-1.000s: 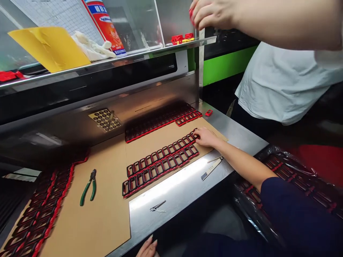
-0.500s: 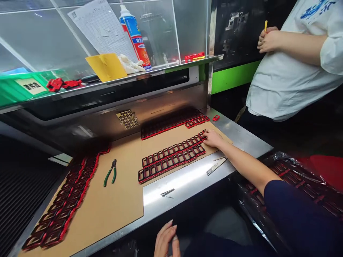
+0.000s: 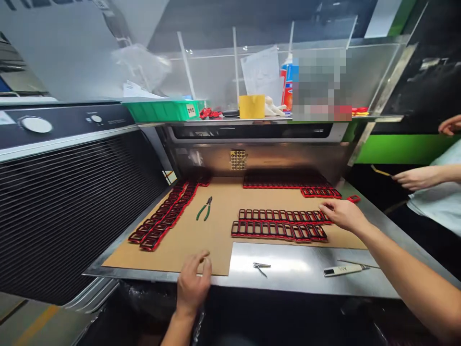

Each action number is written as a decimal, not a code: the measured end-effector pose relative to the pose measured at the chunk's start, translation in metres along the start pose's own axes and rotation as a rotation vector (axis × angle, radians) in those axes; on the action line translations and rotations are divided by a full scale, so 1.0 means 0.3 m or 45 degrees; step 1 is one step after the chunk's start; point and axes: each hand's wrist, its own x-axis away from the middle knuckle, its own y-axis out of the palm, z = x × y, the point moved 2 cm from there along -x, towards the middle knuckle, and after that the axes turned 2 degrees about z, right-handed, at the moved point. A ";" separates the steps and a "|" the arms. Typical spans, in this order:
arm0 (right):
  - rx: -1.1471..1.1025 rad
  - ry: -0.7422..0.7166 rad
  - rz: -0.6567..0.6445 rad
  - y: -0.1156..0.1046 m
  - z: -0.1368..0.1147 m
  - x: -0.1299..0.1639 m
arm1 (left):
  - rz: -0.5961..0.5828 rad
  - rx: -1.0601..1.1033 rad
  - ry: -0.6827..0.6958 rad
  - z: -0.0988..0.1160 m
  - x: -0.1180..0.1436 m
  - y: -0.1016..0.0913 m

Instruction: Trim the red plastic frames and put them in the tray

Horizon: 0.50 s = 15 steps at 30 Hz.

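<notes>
Resting right hand spread on frame strip | left hand spread, touching cardboard sheet edge

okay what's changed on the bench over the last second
The left hand came up from below the bench edge onto the cardboard sheet. The right hand still rests on the near rows of red-and-black frames. Green pliers lie where they were.
</notes>
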 end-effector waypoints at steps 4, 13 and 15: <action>-0.042 -0.363 0.319 -0.250 -0.308 -0.119 | -0.053 -0.110 -0.089 -0.177 -0.144 0.025; -0.174 -0.780 0.696 -0.714 -1.202 -0.676 | -0.007 -0.201 -0.079 -0.299 -0.064 0.136; -0.253 -0.787 0.723 -0.743 -1.374 -0.795 | 0.057 -0.228 -0.066 -0.324 -0.048 0.152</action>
